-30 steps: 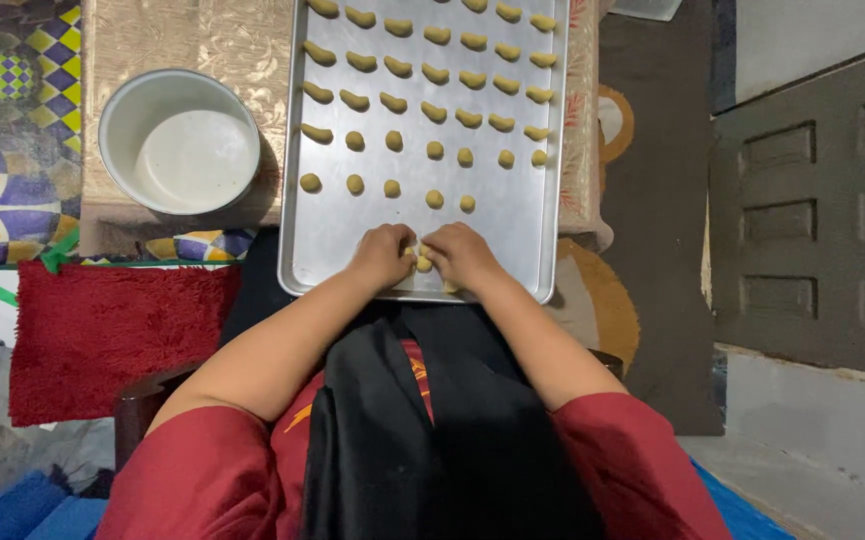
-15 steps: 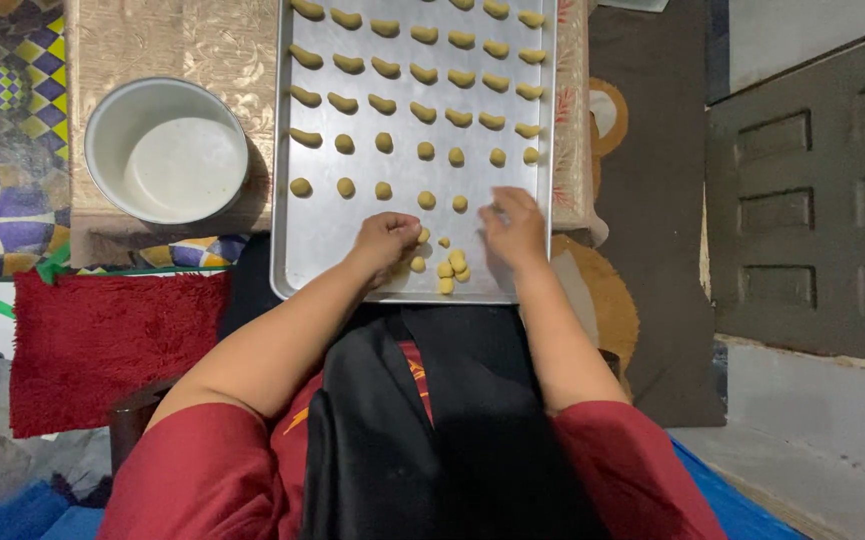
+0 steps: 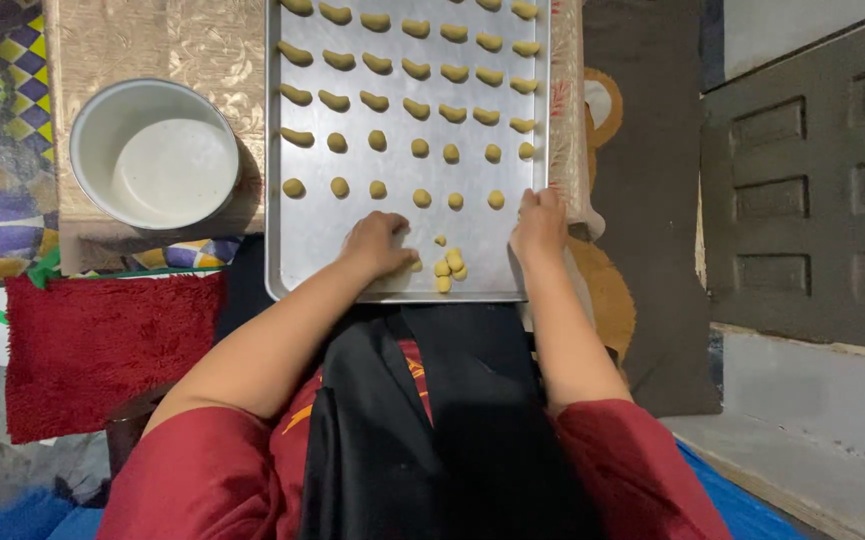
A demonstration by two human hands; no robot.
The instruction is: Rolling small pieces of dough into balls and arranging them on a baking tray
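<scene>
A metal baking tray (image 3: 312,240) lies in front of me, holding rows of crescent-shaped dough pieces (image 3: 417,68) at the far end and small dough balls (image 3: 420,198) nearer. A small cluster of dough balls (image 3: 445,265) sits loose near the tray's front edge. My left hand (image 3: 377,245) rests on the tray just left of that cluster, fingers curled; whether a ball is under them is hidden. My right hand (image 3: 539,225) lies at the tray's right edge, fingers on the rim near the last ball of the nearest row.
A white bowl (image 3: 155,152) with white contents stands left of the tray on a beige patterned cloth (image 3: 202,40). A red shaggy mat (image 3: 102,340) lies at lower left. A dark panelled door (image 3: 812,190) lies at the right. My lap is covered by black fabric (image 3: 432,420).
My hands were together over the dough cluster; they have parted. The right hand has moved to the tray's right edge, the left stays beside the cluster, which is now uncovered.
</scene>
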